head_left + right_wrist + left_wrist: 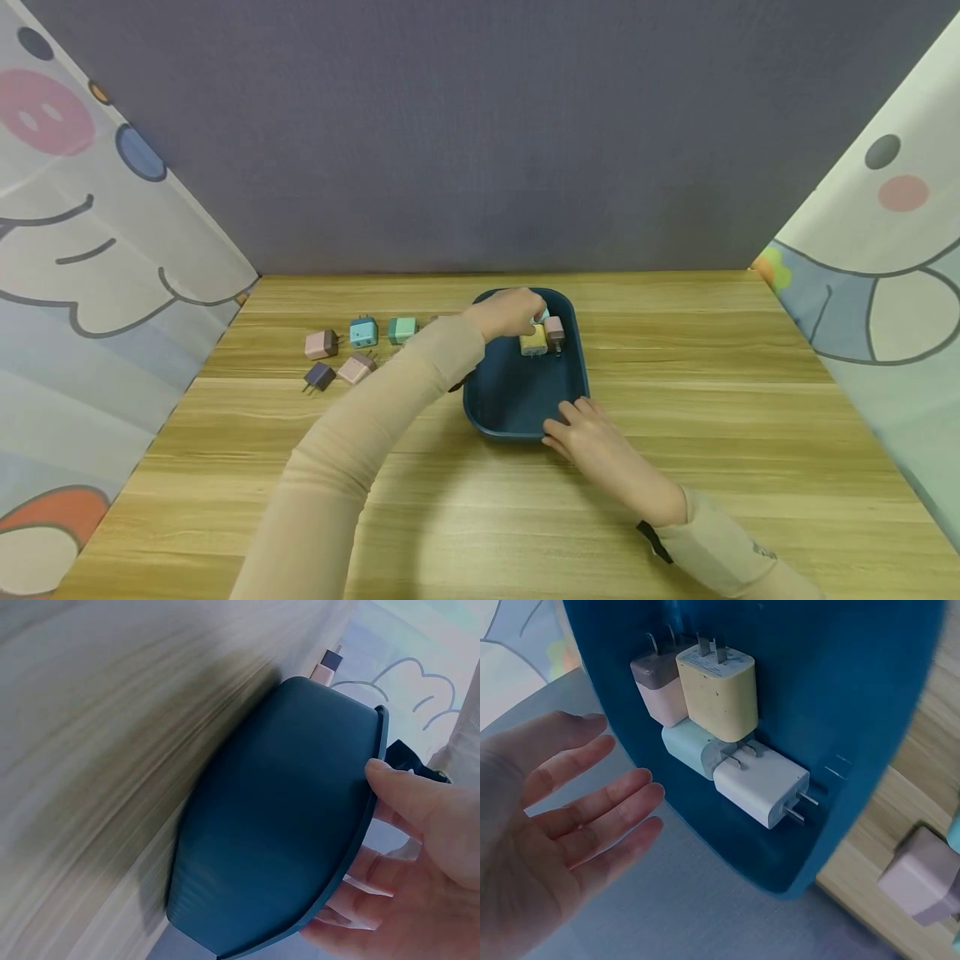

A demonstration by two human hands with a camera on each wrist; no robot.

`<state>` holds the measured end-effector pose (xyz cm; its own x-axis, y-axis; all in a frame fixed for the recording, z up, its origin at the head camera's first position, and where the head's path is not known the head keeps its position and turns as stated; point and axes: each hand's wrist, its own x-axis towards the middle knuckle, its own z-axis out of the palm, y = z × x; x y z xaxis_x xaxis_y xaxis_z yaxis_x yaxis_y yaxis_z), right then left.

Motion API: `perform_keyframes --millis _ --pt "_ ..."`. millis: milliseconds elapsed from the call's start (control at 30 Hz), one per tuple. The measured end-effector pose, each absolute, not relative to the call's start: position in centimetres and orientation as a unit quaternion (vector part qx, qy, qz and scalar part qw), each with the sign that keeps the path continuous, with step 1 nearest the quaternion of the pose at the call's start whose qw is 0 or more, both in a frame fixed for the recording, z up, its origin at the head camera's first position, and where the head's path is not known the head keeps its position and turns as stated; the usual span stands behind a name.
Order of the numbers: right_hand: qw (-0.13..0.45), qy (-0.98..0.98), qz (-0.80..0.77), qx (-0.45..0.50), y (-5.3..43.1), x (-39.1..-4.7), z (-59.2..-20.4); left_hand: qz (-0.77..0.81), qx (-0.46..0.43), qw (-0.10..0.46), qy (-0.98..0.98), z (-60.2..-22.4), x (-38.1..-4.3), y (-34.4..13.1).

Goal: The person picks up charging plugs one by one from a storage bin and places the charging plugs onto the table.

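My left hand (pixel 506 312) is over the far end of a dark blue plastic tray (pixel 517 400). In the left wrist view its fingers are loosely spread with nothing between them. Inside the tray, a yellow plug charger (pixel 718 697), a pink-and-mauve charger (pixel 660 690), a light blue charger (pixel 692 748) and a white charger (pixel 761 780) lie close together. From the head camera, the left hand hides the white one. My right hand (pixel 596 437) holds the tray's near right corner, thumb (pixel 397 784) on the outside and fingers over the rim.
Left of the tray, several more chargers lie on the wooden table: a pink-and-brown one (pixel 321 343), a navy one (pixel 319 377), a pale pink one (pixel 357 367), a blue one (pixel 363 332) and a green one (pixel 402 329). A grey wall panel (pixel 480 167) stands behind.
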<state>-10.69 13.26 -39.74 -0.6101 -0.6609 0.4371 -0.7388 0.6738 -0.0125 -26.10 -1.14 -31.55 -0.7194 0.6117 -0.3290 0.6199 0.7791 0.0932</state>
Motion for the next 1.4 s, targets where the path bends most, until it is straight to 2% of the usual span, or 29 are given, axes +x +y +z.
perform_keyframes --millis 367,767,1400 --pt "0.222 -0.882 0.101 0.402 13.3 -10.7 -39.7 0.003 0.309 0.185 0.933 -32.4 -26.9 0.1" --pt "0.210 -0.886 0.100 0.402 13.3 -10.7 -39.7 0.032 0.287 0.196 0.937 -34.2 -27.3 0.9" --pt "0.233 -0.877 0.102 0.407 13.2 -10.7 -39.5 0.030 0.270 0.210 0.939 -35.7 -27.3 1.5"
